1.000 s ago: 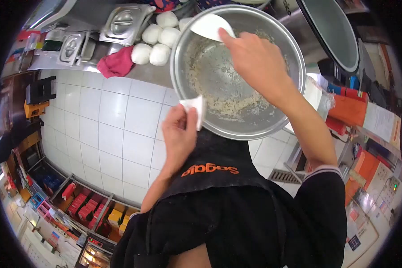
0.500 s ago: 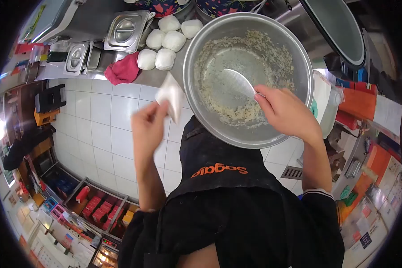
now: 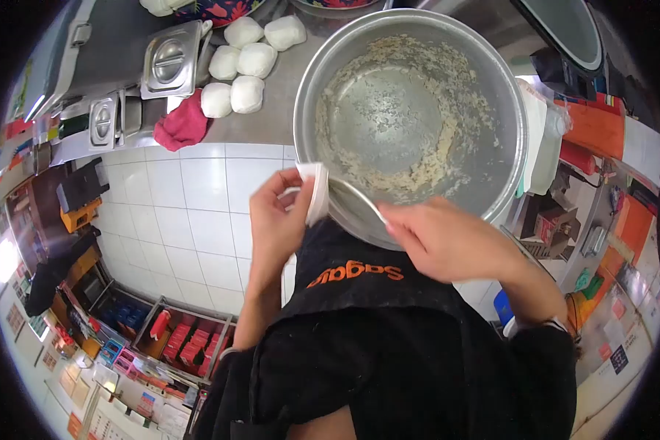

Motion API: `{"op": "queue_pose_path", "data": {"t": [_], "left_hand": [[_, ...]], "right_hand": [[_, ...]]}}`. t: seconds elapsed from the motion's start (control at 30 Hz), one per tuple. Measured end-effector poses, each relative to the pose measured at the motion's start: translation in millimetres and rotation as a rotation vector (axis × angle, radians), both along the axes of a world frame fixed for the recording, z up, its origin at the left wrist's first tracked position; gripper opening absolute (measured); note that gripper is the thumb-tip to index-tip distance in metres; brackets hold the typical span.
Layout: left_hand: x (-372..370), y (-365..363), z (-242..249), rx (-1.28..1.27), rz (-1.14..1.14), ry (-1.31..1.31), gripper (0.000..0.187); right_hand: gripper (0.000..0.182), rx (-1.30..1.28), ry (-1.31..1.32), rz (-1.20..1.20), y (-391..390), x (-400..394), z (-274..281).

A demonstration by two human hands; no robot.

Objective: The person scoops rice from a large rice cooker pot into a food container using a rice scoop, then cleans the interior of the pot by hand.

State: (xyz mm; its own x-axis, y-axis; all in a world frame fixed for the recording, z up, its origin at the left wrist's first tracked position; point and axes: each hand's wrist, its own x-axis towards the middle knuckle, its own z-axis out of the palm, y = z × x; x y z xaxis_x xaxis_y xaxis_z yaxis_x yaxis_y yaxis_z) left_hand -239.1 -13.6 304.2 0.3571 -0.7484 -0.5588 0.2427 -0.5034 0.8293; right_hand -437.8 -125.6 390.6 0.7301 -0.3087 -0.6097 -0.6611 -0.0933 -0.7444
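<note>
Several white bundles (image 3: 257,60) lay near the metal pot (image 3: 389,110). The left hand (image 3: 277,220) pinched a white packet (image 3: 317,192) between bent fingers; the right hand (image 3: 455,240) gripped a paddle (image 3: 363,198), fingers closed.

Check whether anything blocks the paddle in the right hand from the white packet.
Nothing visible in between. The right hand holds the paddle with its far end beside the white packet in the left hand, by the pot. Can't tell if they touch.
</note>
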Motion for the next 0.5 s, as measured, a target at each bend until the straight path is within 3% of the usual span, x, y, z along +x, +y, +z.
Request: {"op": "queue_pose_path", "data": {"t": [0.2, 0.3, 0.4, 0.5], "left_hand": [[-24.6, 20.0, 14.1, 0.092, 0.055, -0.009, 0.016], [-29.8, 23.1, 10.3, 0.037, 0.042, -0.090, 0.014], [-32.8, 24.2, 13.0, 0.072, 0.023, -0.056, 0.013], [-33.2, 28.4, 10.4, 0.051, -0.012, -0.104, 0.012]], "right_hand": [[0.020, 0.183, 0.108, 0.038, -10.1, 8.2, -49.7], [0.027, 0.116, -0.047, -0.013, -14.4, -8.8, -13.4], [0.023, -0.028, -0.014, -0.040, 5.0, 12.6, -71.8], [0.023, 0.043, 0.095, 0.016, -23.4, 11.7, -78.6]]}}
